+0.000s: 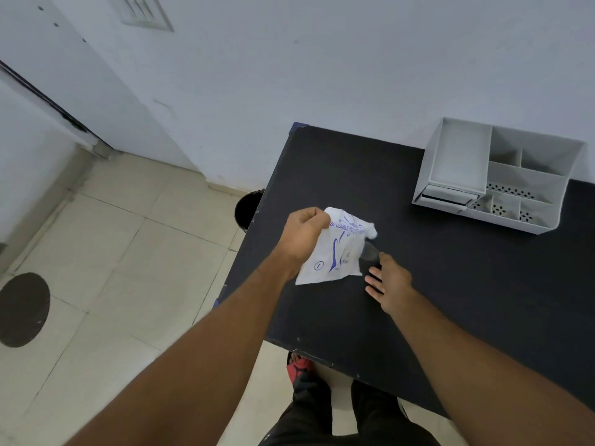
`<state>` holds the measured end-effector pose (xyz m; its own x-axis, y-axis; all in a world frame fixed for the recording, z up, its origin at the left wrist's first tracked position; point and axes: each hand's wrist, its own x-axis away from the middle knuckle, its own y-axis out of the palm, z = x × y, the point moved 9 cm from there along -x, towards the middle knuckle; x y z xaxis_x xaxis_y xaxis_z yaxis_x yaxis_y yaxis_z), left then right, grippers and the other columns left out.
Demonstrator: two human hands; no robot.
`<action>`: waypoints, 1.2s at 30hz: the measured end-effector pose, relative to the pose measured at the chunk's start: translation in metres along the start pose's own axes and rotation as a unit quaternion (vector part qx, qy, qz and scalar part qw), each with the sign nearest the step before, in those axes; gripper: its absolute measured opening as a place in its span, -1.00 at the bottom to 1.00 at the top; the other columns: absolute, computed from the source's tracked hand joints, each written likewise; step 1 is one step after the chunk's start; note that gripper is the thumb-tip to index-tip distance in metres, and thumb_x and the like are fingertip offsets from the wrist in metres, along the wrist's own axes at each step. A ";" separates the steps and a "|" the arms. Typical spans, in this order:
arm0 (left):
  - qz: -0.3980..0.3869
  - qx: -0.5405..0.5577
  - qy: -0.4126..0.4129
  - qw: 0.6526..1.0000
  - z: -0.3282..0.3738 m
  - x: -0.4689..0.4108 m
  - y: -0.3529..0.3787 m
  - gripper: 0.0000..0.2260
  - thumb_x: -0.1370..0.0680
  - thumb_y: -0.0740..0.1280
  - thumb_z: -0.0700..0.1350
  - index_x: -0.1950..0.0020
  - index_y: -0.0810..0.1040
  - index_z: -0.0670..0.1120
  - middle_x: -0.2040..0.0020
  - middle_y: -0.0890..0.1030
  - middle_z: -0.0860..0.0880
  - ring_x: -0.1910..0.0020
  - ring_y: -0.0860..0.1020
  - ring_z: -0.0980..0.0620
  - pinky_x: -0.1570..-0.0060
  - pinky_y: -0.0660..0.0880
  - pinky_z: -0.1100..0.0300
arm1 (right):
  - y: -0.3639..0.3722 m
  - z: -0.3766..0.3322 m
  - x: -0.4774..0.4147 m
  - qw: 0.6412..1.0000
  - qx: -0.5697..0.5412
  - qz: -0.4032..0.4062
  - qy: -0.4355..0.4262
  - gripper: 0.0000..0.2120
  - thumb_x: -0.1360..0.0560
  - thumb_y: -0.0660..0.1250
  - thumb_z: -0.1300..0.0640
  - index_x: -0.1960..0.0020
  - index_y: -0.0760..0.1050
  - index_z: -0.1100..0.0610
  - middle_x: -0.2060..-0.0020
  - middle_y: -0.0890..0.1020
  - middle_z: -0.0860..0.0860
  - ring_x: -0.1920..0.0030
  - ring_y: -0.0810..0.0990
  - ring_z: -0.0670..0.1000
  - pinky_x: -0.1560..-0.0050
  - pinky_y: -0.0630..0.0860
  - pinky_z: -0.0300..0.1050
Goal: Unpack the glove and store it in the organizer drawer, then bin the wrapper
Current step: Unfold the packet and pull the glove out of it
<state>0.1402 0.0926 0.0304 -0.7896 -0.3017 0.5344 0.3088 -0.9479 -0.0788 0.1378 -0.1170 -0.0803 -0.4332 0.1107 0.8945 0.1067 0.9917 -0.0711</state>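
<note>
My left hand (302, 235) is shut on the top corner of a white paper wrapper (338, 255) with blue print, holding it above the black table (450, 284). A clear thin glove (370, 251) sticks out of the wrapper's right side. My right hand (391, 283) pinches that glove with thumb and forefinger, the other fingers spread. The white organizer (502, 175) stands at the table's back right, its small drawer (446, 194) at the lower left front looking slightly pulled out.
A black round bin (248, 209) stands on the tiled floor just past the table's left edge. A dark round patch (22, 309) marks the floor at far left. My feet and a red shoe (299, 370) are below the table's near edge.
</note>
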 end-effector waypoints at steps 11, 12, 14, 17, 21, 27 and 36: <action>0.134 -0.093 -0.022 0.986 0.000 -0.014 -0.058 -0.90 -0.61 0.26 -0.06 -0.01 0.52 -0.06 0.14 0.62 0.00 0.20 0.62 0.03 0.25 0.54 0.21 | 0.007 0.000 -0.004 0.999 0.034 -0.024 -0.018 -0.63 -0.60 0.28 -0.02 -0.37 0.47 0.07 -0.19 0.63 0.09 -0.09 0.63 0.08 -0.02 0.56 0.02; 0.162 -0.116 -0.017 0.980 -0.003 -0.016 -0.070 -0.89 -0.62 0.27 -0.05 -0.08 0.51 -0.04 0.08 0.62 0.02 0.19 0.62 0.05 0.29 0.53 0.25 | 0.008 -0.001 -0.005 0.999 0.039 -0.025 -0.023 -0.64 -0.61 0.27 -0.01 -0.36 0.47 0.08 -0.19 0.63 0.09 -0.09 0.63 0.08 -0.03 0.57 0.02; 0.194 -0.153 -0.022 0.969 -0.014 -0.020 -0.088 -0.77 -0.61 0.30 -0.04 -0.25 0.45 -0.02 -0.05 0.58 0.05 0.21 0.59 0.12 0.38 0.50 0.30 | 0.008 -0.002 -0.007 0.998 0.054 -0.024 -0.035 -0.68 -0.62 0.26 0.01 -0.32 0.48 0.09 -0.16 0.63 0.08 -0.08 0.63 0.08 -0.03 0.57 0.02; 0.194 -0.215 -0.034 0.957 -0.034 -0.024 -0.096 -0.54 -0.57 0.38 -0.08 -0.43 0.34 -0.05 -0.20 0.53 0.00 0.11 0.59 0.06 0.37 0.46 0.32 | 0.009 -0.005 -0.010 0.996 0.071 -0.016 -0.052 -0.77 -0.61 0.26 0.03 -0.22 0.50 0.08 -0.10 0.63 0.06 -0.05 0.64 0.08 0.00 0.59 0.00; 0.201 -0.332 -0.041 0.921 -0.056 -0.019 -0.093 -0.43 -0.50 0.43 -0.08 -0.46 0.32 -0.07 -0.39 0.41 -0.13 -0.32 0.46 -0.17 -0.16 0.53 -0.03 | 0.011 -0.010 -0.018 0.992 0.098 0.000 -0.082 -0.85 -0.58 0.31 0.07 -0.12 0.51 0.08 -0.09 0.65 0.10 -0.03 0.66 0.09 0.04 0.62 -0.02; 0.133 -0.523 0.032 0.841 -0.061 -0.012 -0.047 -0.45 -0.54 0.36 -0.01 -0.49 0.27 0.02 -0.58 0.11 -0.10 -0.54 0.10 -0.14 -0.41 0.27 -0.13 | 0.018 -0.022 -0.017 0.979 0.158 0.004 -0.132 -0.78 -0.56 0.33 0.10 -0.17 0.56 0.13 0.15 0.63 0.00 0.16 0.62 0.01 0.00 0.64 0.06; -0.008 -0.512 0.085 0.855 -0.074 -0.021 0.031 -0.40 -0.50 0.39 0.12 -0.48 0.31 0.03 -0.47 0.32 0.00 -0.38 0.35 -0.06 -0.23 0.45 -0.04 | 0.039 -0.030 -0.011 0.971 0.181 -0.040 -0.149 -0.92 -0.51 0.34 0.16 0.14 0.53 0.15 0.23 0.61 0.01 0.24 0.54 -0.04 0.12 0.54 -0.03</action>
<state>0.1274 0.0619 -0.0456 -0.8823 -0.2161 0.4182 -0.2589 -0.5191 -0.8145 0.1737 -0.0811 -0.0801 -0.6734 -0.0066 0.7393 -0.2357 0.9497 -0.2062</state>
